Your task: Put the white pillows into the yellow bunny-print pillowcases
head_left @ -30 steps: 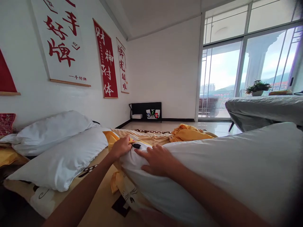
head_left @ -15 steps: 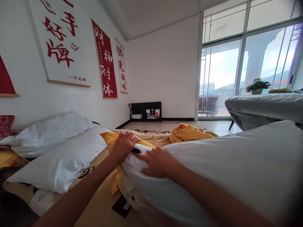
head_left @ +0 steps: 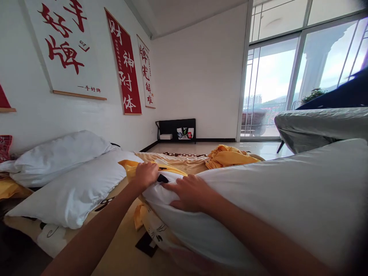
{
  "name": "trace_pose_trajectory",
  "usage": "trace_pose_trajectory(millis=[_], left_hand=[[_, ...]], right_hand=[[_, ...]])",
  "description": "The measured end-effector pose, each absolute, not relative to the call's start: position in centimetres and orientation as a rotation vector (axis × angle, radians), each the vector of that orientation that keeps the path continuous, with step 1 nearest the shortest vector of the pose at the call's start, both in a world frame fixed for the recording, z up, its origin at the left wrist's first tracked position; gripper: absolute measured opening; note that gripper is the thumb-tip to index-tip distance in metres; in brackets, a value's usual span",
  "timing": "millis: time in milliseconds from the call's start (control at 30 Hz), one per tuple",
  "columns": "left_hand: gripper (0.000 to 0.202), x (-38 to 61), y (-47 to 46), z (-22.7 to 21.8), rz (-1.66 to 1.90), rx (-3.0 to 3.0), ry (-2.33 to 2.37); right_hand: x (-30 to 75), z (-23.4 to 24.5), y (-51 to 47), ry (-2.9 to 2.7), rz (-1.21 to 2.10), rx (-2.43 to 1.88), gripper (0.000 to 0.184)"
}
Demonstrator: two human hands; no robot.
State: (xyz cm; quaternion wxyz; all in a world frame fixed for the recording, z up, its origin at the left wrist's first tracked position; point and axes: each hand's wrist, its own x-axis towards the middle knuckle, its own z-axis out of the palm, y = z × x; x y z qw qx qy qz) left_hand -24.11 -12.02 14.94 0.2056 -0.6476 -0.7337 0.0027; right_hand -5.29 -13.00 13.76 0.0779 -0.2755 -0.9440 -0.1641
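A large white pillow stretches across the right side of the bed, its near end partly inside a yellow printed pillowcase. With fingers closed, my left hand grips the yellow edge of the pillowcase. My right hand is closed on the white pillow just beside it, its index finger pointing toward a small black patch between the hands. The pillowcase wraps round the underside of the pillow, and a cat-like face with whiskers shows on it.
Two white pillows, one nearer and one behind it, lie at left on the tan patterned sheet. Crumpled yellow cloth lies beyond. A plastic-covered piece of furniture stands right, with a dark shape above it.
My left hand has shifted slightly left with the pillowcase edge, fingers more tightly curled. The right hand keeps its hold. A dark shape has entered at right, and the view has tilted down a little.
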Motion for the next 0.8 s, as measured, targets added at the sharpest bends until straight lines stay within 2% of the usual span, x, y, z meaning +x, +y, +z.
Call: trace_pose_trajectory(millis=[233,433,600,700,800], left_hand=[[0.025,-24.0,-11.4,14.6,-0.027,-1.819,-2.062],[0.029,-21.8,-12.0,14.8,-0.276,-1.702,-1.915],[0.027,-18.0,-12.1,13.4,-0.452,-1.795,-1.677],[0.025,-17.2,-11.5,11.8,-0.496,-1.833,-1.707],[0.021,-17.9,-10.5,10.7,-0.654,-1.782,-1.897]], right_hand=[[-5.3,13.9,-12.8,-2.839,-0.438,-0.839,0.057],[-5.5,13.6,-12.0,-2.826,-0.453,-0.82,0.055],[-5.3,12.6,-9.0,-2.655,-0.521,-1.029,0.035],[-4.5,11.9,-8.3,-2.546,-0.608,-1.1,0.04],[-2.5,12.0,-9.0,-2.49,-0.661,-0.919,0.038]])
